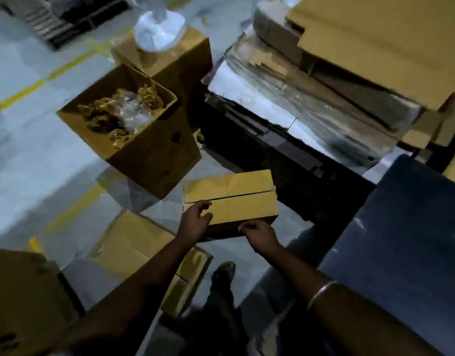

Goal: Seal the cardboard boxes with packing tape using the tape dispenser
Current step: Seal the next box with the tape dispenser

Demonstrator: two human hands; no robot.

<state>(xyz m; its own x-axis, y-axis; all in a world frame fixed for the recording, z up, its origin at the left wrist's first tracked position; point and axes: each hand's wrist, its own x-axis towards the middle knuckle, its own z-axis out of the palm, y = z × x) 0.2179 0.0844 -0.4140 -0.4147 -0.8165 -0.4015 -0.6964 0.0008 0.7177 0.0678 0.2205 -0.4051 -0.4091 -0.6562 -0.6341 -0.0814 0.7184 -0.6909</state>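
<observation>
1. Small cardboard box [230, 199] is held out in front of the person, above the floor [28, 155] — flaps folded shut, no tape visible on the seam.
2. Seam and long axis run left–right across the view, tilted slightly up toward the right. That's the line any tape pass has to follow.
3. Left hand [195, 219] sits on the box's near-left corner, fingers curled over the top edge — gripping it.
4. Right hand [259, 233] is at the near edge toward the right, fingers pinched on the lower rim; looks like a grip, though blur makes the fingertips hard to read.
5. Both hands are on the near side, so the seam lies just beyond them, the left hand nearer to its end.
6. No tape dispenser visible anywhere — can't tell where it is.
7. Open box [134, 140] of wrapped gold pieces stands on the floor just beyond-left, apart from the held box.
8. Judgement: box likely needs setting down before a hand is free to tape.
</observation>
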